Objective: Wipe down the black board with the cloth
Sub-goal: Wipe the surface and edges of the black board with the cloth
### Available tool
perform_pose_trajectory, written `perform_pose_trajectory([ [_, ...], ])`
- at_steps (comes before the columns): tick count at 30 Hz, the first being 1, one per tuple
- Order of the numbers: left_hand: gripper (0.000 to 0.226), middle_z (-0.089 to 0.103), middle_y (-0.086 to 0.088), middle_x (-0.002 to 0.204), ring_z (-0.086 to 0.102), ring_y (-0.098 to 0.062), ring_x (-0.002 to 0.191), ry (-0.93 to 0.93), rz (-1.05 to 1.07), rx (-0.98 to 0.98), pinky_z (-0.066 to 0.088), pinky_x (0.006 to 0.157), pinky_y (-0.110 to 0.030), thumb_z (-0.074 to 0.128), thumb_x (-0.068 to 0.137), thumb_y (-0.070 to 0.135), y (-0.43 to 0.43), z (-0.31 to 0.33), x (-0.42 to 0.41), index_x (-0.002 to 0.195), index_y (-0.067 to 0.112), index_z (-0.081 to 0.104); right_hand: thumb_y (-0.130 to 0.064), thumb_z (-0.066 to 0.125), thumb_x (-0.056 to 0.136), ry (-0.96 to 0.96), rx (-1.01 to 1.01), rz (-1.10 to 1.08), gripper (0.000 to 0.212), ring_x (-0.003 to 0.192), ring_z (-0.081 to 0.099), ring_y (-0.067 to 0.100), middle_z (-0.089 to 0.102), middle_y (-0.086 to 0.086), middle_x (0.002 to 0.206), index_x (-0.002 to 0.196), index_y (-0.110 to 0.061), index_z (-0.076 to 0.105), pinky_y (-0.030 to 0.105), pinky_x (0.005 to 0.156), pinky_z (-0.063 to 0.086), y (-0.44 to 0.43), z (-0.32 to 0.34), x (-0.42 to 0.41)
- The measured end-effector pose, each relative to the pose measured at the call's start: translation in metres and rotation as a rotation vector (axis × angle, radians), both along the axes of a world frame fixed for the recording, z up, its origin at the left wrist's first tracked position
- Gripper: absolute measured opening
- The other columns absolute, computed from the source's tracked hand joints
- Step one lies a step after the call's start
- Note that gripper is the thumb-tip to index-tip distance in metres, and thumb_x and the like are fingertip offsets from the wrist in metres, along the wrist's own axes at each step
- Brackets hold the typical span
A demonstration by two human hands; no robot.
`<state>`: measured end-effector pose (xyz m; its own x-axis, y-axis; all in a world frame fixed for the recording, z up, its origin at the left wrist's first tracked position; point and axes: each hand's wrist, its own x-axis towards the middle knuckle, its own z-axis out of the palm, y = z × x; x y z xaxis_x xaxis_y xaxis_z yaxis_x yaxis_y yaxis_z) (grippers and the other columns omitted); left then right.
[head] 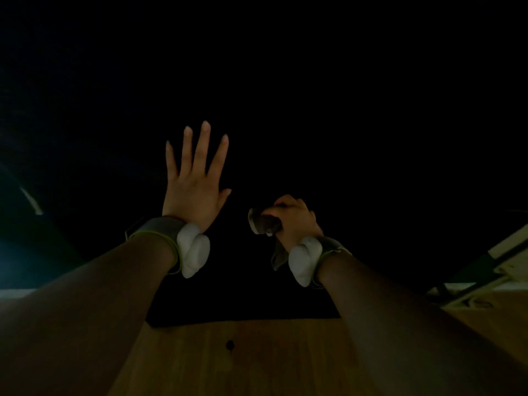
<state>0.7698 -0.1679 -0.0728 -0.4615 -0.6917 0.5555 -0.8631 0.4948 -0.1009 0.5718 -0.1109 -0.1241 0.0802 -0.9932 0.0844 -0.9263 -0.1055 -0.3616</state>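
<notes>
The black board [314, 110] fills most of the dim view ahead of me. My left hand [195, 178] lies flat against it with the fingers spread and nothing in it. To its right, my right hand [294, 217] is closed around a bunched dark cloth [263, 222], pressed to the board's lower middle. A loose end of the cloth hangs down by my right wrist. Both wrists carry grey bands with white pads.
A wooden surface [243, 358] with a small dark hole runs below the board's bottom edge. Pale framing and light-coloured items [503, 252] sit at the right edge. A faint light strip [31, 200] shows at the far left.
</notes>
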Motion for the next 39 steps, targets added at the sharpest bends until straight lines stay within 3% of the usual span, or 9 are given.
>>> perform_pose_trajectory([
  [7, 0.079, 0.027, -0.016, 0.150, 0.023, -0.037, 0.138, -0.009, -0.058, 0.102, -0.001, 0.110, -0.062, 0.069, 0.079, 0.030, 0.018, 0.045, 0.019, 0.147, 0.014, 0.030, -0.019, 0.056, 0.096, -0.165, -0.195, -0.052, 0.040, 0.131, 0.031, 0.038, 0.038, 0.015, 0.144, 0.135, -0.016, 0.051, 0.051, 0.109, 0.027, 0.026, 0.083, 0.004],
  [13, 0.081, 0.010, -0.006, 0.156, 0.012, -0.029, 0.141, 0.046, -0.022, 0.160, -0.003, 0.112, -0.056, 0.057, 0.087, 0.040, 0.028, 0.118, 0.033, 0.151, 0.026, 0.009, -0.018, 0.056, 0.097, -0.125, -0.289, -0.086, 0.045, 0.133, 0.033, 0.033, 0.037, 0.012, 0.145, 0.140, -0.015, 0.044, 0.044, 0.109, 0.029, 0.045, 0.158, 0.023],
  [18, 0.081, 0.005, -0.005, 0.157, 0.008, -0.028, 0.142, 0.114, 0.003, 0.243, 0.000, 0.113, -0.055, 0.057, 0.087, 0.043, 0.039, 0.167, 0.039, 0.150, 0.024, 0.009, -0.027, 0.052, 0.099, -0.070, -0.310, -0.145, 0.049, 0.138, 0.028, 0.028, 0.031, 0.007, 0.151, 0.144, -0.020, 0.036, 0.040, 0.110, 0.027, 0.058, 0.200, 0.032],
  [27, 0.079, 0.001, -0.007, 0.157, 0.005, -0.029, 0.143, 0.218, -0.090, 0.318, 0.011, 0.115, -0.049, 0.056, 0.091, 0.035, 0.072, 0.270, 0.050, 0.151, 0.020, 0.007, -0.019, 0.054, 0.098, -0.122, -0.420, -0.148, 0.045, 0.131, 0.035, 0.033, 0.036, 0.009, 0.145, 0.141, -0.018, 0.042, 0.043, 0.108, 0.034, 0.079, 0.294, 0.032],
  [32, 0.079, 0.000, -0.007, 0.157, 0.005, -0.029, 0.143, 0.255, -0.077, 0.236, 0.011, 0.116, -0.049, 0.056, 0.091, 0.035, 0.076, 0.323, 0.046, 0.151, 0.020, 0.006, -0.012, 0.058, 0.093, -0.157, -0.497, -0.131, 0.042, 0.120, 0.042, 0.032, 0.044, 0.008, 0.132, 0.134, -0.019, 0.050, 0.045, 0.102, 0.042, 0.080, 0.353, 0.030],
  [39, 0.080, 0.003, -0.006, 0.157, 0.007, -0.028, 0.143, 0.269, -0.063, 0.083, 0.013, 0.116, -0.048, 0.058, 0.089, 0.037, 0.066, 0.369, 0.041, 0.151, 0.020, 0.010, -0.008, 0.050, 0.096, -0.161, -0.587, -0.100, 0.044, 0.125, 0.038, 0.032, 0.041, 0.010, 0.139, 0.138, -0.019, 0.044, 0.038, 0.104, 0.038, 0.080, 0.417, 0.028],
])
